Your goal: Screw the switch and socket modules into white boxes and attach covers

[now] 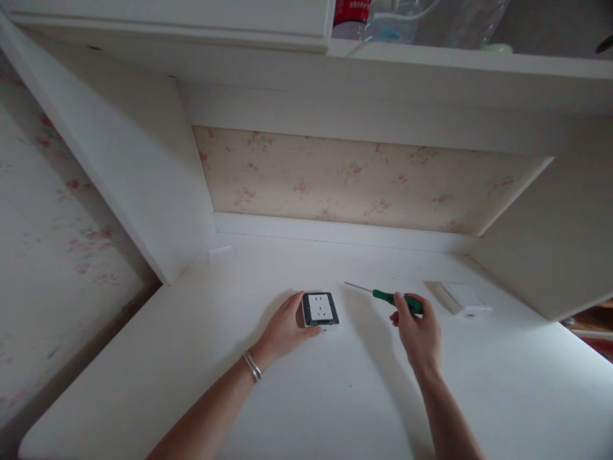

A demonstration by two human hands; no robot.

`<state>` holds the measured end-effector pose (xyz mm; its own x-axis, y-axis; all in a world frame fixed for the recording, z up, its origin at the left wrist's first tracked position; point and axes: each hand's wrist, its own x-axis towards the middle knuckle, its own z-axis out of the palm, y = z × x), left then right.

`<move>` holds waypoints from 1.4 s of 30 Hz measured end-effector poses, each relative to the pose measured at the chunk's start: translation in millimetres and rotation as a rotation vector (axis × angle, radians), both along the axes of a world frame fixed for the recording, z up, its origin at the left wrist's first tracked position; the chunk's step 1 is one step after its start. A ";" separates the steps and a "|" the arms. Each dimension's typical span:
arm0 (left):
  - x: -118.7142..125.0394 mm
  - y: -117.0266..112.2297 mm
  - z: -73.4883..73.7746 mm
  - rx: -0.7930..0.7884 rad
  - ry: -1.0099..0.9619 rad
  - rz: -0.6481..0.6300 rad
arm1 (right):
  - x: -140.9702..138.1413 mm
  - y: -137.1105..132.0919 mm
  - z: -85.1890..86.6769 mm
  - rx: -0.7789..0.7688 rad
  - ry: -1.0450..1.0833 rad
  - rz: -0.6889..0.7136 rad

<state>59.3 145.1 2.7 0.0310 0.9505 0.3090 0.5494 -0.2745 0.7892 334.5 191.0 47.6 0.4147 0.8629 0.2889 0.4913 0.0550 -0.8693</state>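
Note:
A wall socket (320, 308) with a white face and a dark surround sits on the white desk, its slots facing up. My left hand (286, 327) is closed on its left side, fingers behind and thumb along the front edge. To the right, my right hand (417, 332) grips a screwdriver (384, 296) by its green handle, above the desk. The metal shaft points left, and its tip is apart from the socket, up and to the right of it.
A white box-like piece (463, 298) lies on the desk (306, 402) at the right. A small pale flat piece (221, 255) is at the back left. White side panels stand left and right, and a shelf (469, 64) with bottles and plastic hangs overhead.

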 end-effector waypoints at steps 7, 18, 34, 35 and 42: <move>-1.2 -3.3 -3.3 0.006 0.048 -0.030 | -55.2 19.0 70.7 0.279 0.189 0.074; -1.2 -3.5 -2.8 -0.066 0.130 -0.021 | -114.9 17.8 95.2 0.266 -0.239 0.423; 0.8 -3.7 4.3 -0.095 0.118 -0.023 | -123.6 13.8 76.8 0.278 -0.316 0.551; 0.8 -3.6 4.5 -0.097 0.120 -0.021 | -123.3 13.7 77.0 0.280 -0.322 0.546; 0.3 -1.9 0.4 -0.069 0.103 -0.033 | -121.7 14.1 77.6 0.306 -0.342 0.528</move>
<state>59.6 143.2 3.0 0.0910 0.9674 0.2364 0.6202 -0.2407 0.7466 212.9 205.1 125.2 -0.1956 0.7827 0.5909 0.5742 0.5799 -0.5780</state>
